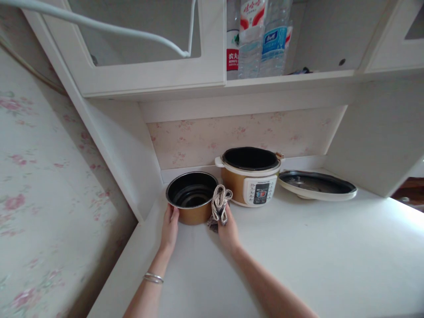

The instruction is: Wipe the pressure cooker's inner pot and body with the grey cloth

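A gold inner pot with a black inside stands upright at the left of the white counter. My left hand grips its left side, the thumb on the outer wall just below the rim. A folded, patterned cloth is bunched in my right hand, which is against the pot's right side. Just behind and to the right sits a gold and white electric pressure cooker with its top off and a control panel in front. Its lid lies upside down to the right.
Above the counter hangs a white cabinet; its glass-framed door covers the left part. Several plastic bottles stand on the open shelf. A white rod crosses the upper left. A flowered wall bounds the left side.
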`<state>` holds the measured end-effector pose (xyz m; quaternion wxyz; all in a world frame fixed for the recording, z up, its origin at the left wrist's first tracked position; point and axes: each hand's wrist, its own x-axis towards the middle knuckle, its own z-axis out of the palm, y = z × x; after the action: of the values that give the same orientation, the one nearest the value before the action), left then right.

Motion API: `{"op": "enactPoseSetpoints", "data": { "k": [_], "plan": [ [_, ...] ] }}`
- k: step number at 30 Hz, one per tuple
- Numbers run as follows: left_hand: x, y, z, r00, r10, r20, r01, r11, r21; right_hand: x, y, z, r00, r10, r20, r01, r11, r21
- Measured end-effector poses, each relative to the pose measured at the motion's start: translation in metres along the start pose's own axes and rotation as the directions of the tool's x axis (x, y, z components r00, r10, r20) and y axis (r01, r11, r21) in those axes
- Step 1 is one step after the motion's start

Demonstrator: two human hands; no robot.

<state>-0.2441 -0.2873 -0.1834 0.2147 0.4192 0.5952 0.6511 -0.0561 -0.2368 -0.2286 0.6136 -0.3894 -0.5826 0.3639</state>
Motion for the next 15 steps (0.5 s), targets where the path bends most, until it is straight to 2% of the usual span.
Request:
{"op": "enactPoseSetpoints", "data": {
  "k": [5, 8, 11, 15],
  "plan": [
    [-0.025, 0.007, 0.010, 0.995, -0.041, -0.088, 0.050, 0.993, 0.106, 0.000, -0.004, 0.000, 0.999, -0.022, -0.042, 0.021, 1.000, -0.016],
    [-0.035, 0.007, 0.015, 0.996, -0.055, -0.077, 0.067, 0.984, 0.167, 0.001, -0.012, -0.001, 0.999, -0.034, -0.028, 0.034, 0.999, 0.016],
    [-0.030, 0.005, 0.016, 0.991, -0.093, -0.098, 0.105, 0.986, 0.133, 0.003, -0.016, -0.001, 0.999, -0.039, 0.006, 0.038, 0.999, 0.033],
    [-0.008, -0.008, 0.010, 0.967, -0.196, -0.162, 0.195, 0.981, -0.019, 0.006, -0.010, -0.001, 1.000, 0.003, 0.004, -0.003, 1.000, 0.031]
  ]
}}
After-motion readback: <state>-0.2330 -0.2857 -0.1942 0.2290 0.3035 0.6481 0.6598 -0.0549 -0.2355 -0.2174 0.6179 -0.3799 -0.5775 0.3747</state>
